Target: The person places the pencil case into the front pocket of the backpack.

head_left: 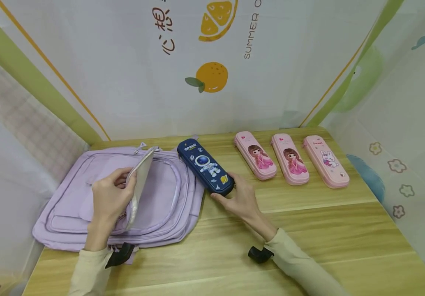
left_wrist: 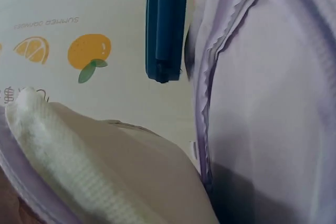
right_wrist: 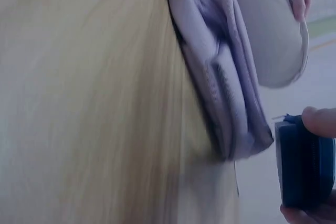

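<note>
A lilac backpack [head_left: 68, 176] lies flat on the left of the table. My left hand [head_left: 110, 197] pinches the edge of its front flap [head_left: 144, 176] and holds it raised, so the pocket stands open; the left wrist view looks between the lifted flap [left_wrist: 131, 166] and the pocket lining [left_wrist: 268, 103]. My right hand [head_left: 242, 197] grips the near end of a dark blue pencil case [head_left: 205, 166] with an astronaut and the word SPACE on its lid. The case's far end overlaps the backpack's right edge in the head view. In the right wrist view, fingers [right_wrist: 323, 121] hold the case's end.
Two pink pencil cases with a doll print, a left one [head_left: 255, 155] and a right one [head_left: 290, 159], lie at the back right. Beside them is a pink rabbit case [head_left: 326, 161]. A printed curtain [head_left: 131, 94] hangs behind the wooden table [head_left: 205, 267].
</note>
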`<control>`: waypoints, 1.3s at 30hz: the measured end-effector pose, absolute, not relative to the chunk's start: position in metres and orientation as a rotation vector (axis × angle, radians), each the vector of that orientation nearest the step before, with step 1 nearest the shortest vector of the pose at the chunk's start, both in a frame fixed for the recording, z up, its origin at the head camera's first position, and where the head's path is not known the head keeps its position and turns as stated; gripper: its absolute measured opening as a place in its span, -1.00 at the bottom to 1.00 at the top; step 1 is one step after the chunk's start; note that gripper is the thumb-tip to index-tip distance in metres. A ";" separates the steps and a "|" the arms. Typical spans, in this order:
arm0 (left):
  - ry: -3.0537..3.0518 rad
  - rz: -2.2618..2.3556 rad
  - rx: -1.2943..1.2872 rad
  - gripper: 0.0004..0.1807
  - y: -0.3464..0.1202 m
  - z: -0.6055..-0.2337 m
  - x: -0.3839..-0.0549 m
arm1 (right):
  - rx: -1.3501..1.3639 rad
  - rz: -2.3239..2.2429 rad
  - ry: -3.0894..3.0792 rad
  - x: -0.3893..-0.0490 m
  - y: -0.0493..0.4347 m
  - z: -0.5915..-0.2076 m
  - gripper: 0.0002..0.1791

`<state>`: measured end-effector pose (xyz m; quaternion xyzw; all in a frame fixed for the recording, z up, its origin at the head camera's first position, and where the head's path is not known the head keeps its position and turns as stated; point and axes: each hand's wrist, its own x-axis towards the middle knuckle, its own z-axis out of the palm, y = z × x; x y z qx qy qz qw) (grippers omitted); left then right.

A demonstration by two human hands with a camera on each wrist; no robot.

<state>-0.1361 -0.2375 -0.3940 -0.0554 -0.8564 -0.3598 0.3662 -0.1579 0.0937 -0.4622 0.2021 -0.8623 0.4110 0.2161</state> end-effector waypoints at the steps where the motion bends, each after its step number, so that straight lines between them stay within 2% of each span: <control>1: -2.201 -0.928 -0.133 -0.85 -0.239 -0.392 -0.137 | 0.592 1.156 -2.388 -0.156 0.091 -0.461 -0.19; 21: -2.149 -1.007 -0.073 -0.86 -0.252 -0.370 -0.135 | 1.127 1.383 -2.541 -0.149 0.046 -0.454 -0.22; 27: -2.127 -1.020 -0.075 -0.86 -0.251 -0.368 -0.133 | 1.265 1.282 -2.575 -0.152 0.025 -0.447 -0.23; 33: -2.112 -1.034 -0.075 -0.86 -0.254 -0.366 -0.133 | 1.324 1.258 -2.634 -0.154 0.004 -0.440 -0.21; 39: -2.076 -1.093 -0.057 -0.87 -0.260 -0.365 -0.134 | 1.269 1.180 -2.666 -0.156 -0.014 -0.440 -0.16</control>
